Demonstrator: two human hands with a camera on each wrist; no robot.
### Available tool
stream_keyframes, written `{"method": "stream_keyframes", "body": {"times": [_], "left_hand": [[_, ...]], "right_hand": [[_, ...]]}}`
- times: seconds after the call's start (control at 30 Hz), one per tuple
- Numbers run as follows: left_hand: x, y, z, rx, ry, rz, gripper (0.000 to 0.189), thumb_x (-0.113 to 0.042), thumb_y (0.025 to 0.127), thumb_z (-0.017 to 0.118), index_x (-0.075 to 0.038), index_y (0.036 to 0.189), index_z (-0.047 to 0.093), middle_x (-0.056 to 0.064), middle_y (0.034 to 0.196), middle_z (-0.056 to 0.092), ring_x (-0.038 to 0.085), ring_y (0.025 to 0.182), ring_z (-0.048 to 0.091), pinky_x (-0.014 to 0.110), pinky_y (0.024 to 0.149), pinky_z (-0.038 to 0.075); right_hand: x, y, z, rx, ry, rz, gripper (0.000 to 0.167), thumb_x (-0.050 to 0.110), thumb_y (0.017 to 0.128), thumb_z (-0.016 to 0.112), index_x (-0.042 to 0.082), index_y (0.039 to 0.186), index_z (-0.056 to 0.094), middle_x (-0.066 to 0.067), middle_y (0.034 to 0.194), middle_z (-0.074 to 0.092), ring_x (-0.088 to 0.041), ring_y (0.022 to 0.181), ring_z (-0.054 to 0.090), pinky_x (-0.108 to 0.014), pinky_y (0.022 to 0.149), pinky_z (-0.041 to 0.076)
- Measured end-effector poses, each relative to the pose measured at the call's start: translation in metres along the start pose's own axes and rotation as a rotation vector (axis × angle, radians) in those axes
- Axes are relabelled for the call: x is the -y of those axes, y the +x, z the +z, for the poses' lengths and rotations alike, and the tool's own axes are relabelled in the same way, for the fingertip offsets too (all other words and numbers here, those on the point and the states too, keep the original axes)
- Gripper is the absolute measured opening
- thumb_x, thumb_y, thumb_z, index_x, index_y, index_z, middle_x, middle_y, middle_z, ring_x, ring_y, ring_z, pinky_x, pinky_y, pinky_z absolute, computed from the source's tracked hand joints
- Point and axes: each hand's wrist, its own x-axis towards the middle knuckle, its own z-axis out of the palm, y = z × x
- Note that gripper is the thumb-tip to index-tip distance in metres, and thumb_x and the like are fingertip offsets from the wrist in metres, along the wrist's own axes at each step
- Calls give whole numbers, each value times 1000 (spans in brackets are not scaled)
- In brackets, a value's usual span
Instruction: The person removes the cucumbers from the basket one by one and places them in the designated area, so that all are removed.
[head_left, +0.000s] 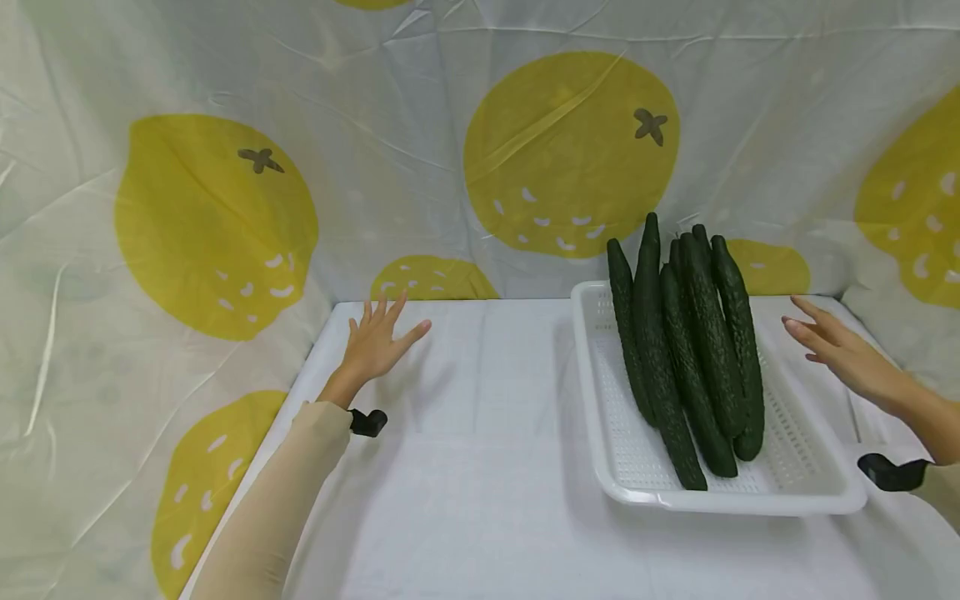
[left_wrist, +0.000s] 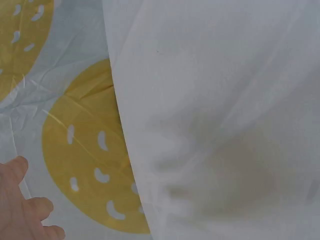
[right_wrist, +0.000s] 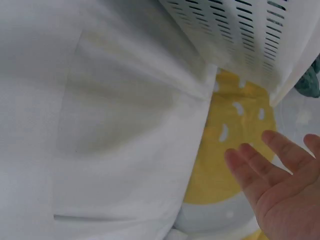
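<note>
Several long dark-green cucumbers (head_left: 678,358) lie side by side in a white perforated plastic basket (head_left: 806,500), their far ends propped over its back rim. My left hand (head_left: 375,342) is held above the table's left side with fingers spread, holding nothing. To the right of the basket, my right hand (head_left: 851,354) hovers with fingers extended, apart from both basket and cucumbers. In the right wrist view, that hand (right_wrist: 287,185) appears beside the slotted basket wall (right_wrist: 240,30). Only the fingertips of my left hand (left_wrist: 25,205) show in the left wrist view.
A white cloth covers the table (head_left: 480,500). Behind it and along the sides hangs a pale curtain (head_left: 390,167) printed with big yellow lemons (head_left: 217,225). Black wrist bands (head_left: 367,422) sit at both cuffs. A crease (right_wrist: 95,218) runs across the cloth on the right.
</note>
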Motion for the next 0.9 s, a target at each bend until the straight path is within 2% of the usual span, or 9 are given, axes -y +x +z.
{"method": "stream_keyframes", "body": {"times": [0.07, 0.13, 0.2, 0.27, 0.33, 0.43, 0.67, 0.8, 0.9], "left_hand": [[-3, 1, 0, 6, -36, 5, 91, -78, 93, 34, -28, 162, 4, 17, 164, -8, 44, 146, -14, 70, 111, -12], [-6, 2, -1, 13, -74, 7, 89, -78, 93, 34, -30, 162, 3, 16, 164, -8, 44, 147, -13, 70, 111, -11], [-9, 2, -1, 20, -112, 10, 88, -76, 94, 35, -31, 162, 2, 16, 164, -7, 44, 147, -13, 70, 112, -9], [-13, 2, -2, 30, -154, 17, 87, -74, 95, 37, -30, 161, 1, 16, 165, -4, 43, 147, -13, 70, 112, -9], [-18, 2, -3, 42, -200, 32, 87, -71, 97, 38, -28, 162, 1, 15, 165, -1, 43, 147, -14, 69, 112, -9], [-27, 2, -4, 56, -268, 57, 87, -69, 98, 40, -24, 162, 3, 11, 166, 1, 41, 148, -14, 69, 113, -8], [-49, 3, -7, 106, -396, 82, 85, -70, 97, 41, -28, 162, 6, 4, 167, 1, 34, 150, -7, 65, 116, 2], [-66, 3, -9, 165, -481, 64, 82, -71, 96, 42, -37, 161, 7, -3, 166, 4, 28, 152, 1, 64, 117, 9], [-80, 4, -10, 207, -576, 81, 76, -66, 98, 43, -40, 160, 8, -4, 166, 5, 26, 151, 3, 62, 117, 11]], "right_hand": [[-2, -3, 3, -10, 18, -45, 62, 20, 111, 33, 15, 162, -3, -17, 156, 32, 1, 130, 43, -3, 82, 40], [-4, -5, 7, -22, 36, -81, 60, 16, 111, 33, 13, 162, 2, -4, 148, 41, 15, 114, 45, -4, 78, 43], [-3, -6, 10, -36, 42, -74, 58, 16, 111, 33, 13, 162, 6, -5, 144, 45, 23, 103, 42, -5, 76, 45], [-1, -7, 13, -41, 41, -53, 56, 18, 111, 32, 12, 162, 8, -24, 144, 45, 23, 99, 42, -6, 73, 45], [2, -8, 17, -50, 32, -14, 55, 21, 112, 32, 13, 162, 11, -40, 141, 38, 22, 96, 41, -6, 71, 44], [4, -9, 21, -56, 22, 24, 54, 24, 112, 32, 10, 161, 15, -43, 141, 33, 19, 94, 40, -8, 68, 43], [7, -11, 29, -69, 59, 88, 54, 30, 112, 31, 6, 159, 21, -41, 149, 23, -32, 115, 44, -21, 75, 49], [8, -13, 35, -108, 94, 102, 55, 33, 111, 31, 7, 159, 23, -39, 153, 19, -29, 133, 38, -6, 74, 41], [8, -13, 41, -159, 122, 82, 55, 31, 111, 32, 2, 157, 24, -40, 153, 18, -30, 145, 20, 1, 86, 28]]}}
